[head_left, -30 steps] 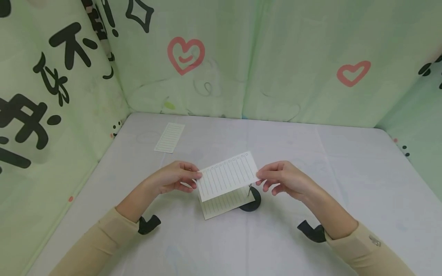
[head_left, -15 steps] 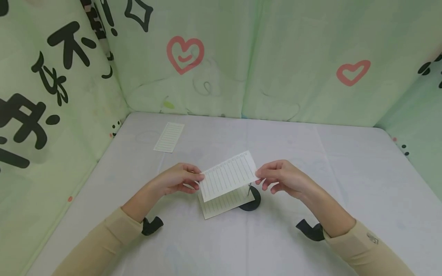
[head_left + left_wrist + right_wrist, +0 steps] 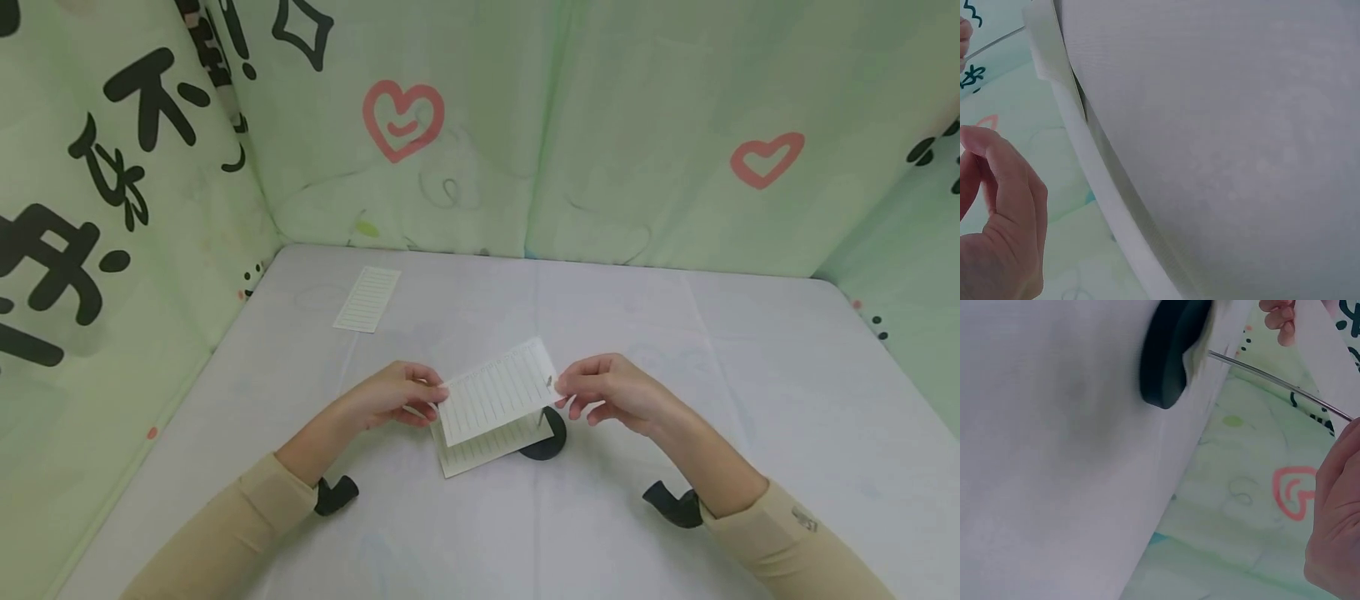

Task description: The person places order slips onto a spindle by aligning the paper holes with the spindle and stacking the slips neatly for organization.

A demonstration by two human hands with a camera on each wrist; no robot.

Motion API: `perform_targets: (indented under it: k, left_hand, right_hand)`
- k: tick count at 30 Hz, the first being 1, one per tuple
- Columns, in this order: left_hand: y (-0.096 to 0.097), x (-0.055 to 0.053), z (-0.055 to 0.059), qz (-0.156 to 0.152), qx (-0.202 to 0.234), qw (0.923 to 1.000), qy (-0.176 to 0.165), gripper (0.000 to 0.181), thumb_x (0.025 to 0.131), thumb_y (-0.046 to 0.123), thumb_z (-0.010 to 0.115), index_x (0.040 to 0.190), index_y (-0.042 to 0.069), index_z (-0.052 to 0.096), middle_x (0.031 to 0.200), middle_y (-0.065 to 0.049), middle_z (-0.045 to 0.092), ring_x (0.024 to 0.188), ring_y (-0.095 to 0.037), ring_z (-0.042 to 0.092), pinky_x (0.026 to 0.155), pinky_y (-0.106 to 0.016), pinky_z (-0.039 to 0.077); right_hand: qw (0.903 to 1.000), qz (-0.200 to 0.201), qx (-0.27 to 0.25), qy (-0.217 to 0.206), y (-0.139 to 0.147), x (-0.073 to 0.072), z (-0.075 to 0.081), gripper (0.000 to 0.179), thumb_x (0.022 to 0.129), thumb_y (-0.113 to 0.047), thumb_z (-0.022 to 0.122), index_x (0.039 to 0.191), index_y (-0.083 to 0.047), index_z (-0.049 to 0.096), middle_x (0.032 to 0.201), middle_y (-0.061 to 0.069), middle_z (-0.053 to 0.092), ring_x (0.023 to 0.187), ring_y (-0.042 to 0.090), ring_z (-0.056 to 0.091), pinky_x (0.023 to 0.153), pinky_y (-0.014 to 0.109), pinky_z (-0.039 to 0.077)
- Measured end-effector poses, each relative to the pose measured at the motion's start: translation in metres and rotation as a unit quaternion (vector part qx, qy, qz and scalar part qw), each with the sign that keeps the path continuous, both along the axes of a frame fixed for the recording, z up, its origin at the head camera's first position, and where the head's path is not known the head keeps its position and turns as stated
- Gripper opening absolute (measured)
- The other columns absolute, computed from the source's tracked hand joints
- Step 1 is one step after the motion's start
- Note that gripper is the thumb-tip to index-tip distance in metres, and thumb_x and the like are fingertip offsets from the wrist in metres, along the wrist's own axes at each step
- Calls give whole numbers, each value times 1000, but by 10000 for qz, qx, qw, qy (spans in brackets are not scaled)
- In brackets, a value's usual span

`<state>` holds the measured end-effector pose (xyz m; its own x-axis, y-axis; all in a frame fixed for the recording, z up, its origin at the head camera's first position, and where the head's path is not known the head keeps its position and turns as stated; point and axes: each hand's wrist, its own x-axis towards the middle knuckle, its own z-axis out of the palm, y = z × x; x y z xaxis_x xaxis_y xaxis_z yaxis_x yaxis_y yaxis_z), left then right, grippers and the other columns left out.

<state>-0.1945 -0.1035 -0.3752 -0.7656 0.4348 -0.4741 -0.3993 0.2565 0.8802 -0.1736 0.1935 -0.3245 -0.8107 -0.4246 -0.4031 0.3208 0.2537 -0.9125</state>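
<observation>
A lined paper slip (image 3: 495, 396) is held level between both hands above a bill spike with a round black base (image 3: 546, 446). My left hand (image 3: 393, 398) pinches the slip's left edge between thumb and fingers. At its right corner my right hand (image 3: 611, 392) pinches the slip. Close to that corner, the spike's tip (image 3: 549, 382) shows above the paper. A second lined slip (image 3: 480, 450) lies low over the base. In the right wrist view, the thin metal rod (image 3: 1279, 381) runs from the base up to the held slip, beside my right hand (image 3: 1341, 512).
Another lined slip (image 3: 367, 298) lies flat at the back left of the white-covered table (image 3: 465, 542). Green printed curtains (image 3: 600, 167) stand behind the table and along its sides. Black straps (image 3: 675, 504) sit at both wrists.
The held slip has come down slightly, toward the base. The spike's tip now pokes out above its right corner. My left hand has shifted a little right and down.
</observation>
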Motion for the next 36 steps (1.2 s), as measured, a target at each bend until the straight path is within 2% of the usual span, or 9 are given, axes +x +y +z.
perform_targets:
  k: [8, 16, 25, 36]
  left_hand:
    - [-4, 0, -4, -75, -307, 9994, -168, 7, 85, 8, 62, 88, 3, 59, 69, -2, 55, 59, -12, 57, 57, -23, 51]
    - [-4, 0, -11, -205, -681, 9967, -382, 10, 83, 8, 64, 89, 0, 62, 66, -5, 59, 55, -11, 57, 51, -20, 49]
    - [-3, -1, -19, -410, -848, 9944, -484, 12, 81, 5, 64, 89, -4, 63, 66, -7, 63, 51, -10, 58, 46, -19, 48]
    - [-1, -3, -24, -562, -1113, 9907, -542, 8, 82, 4, 62, 85, -3, 64, 63, -9, 64, 50, -12, 60, 45, -19, 48]
  right_hand:
    - [9972, 558, 469, -176, 6, -6, -24, 10, 86, -15, 60, 84, -7, 65, 77, 3, 65, 61, 10, 59, 49, 18, 44]
    - [9913, 889, 893, -374, 7, -8, -40, 16, 83, -17, 63, 87, -1, 64, 76, 4, 66, 61, 11, 60, 48, 18, 44]
    - [9863, 959, 1284, -390, 6, -11, -50, 17, 82, -20, 65, 84, -3, 65, 73, 3, 66, 61, 12, 62, 49, 19, 44]
    - [9824, 778, 1640, -438, 1, -12, -54, 17, 81, -18, 65, 83, -2, 67, 70, 3, 67, 57, 10, 62, 48, 18, 45]
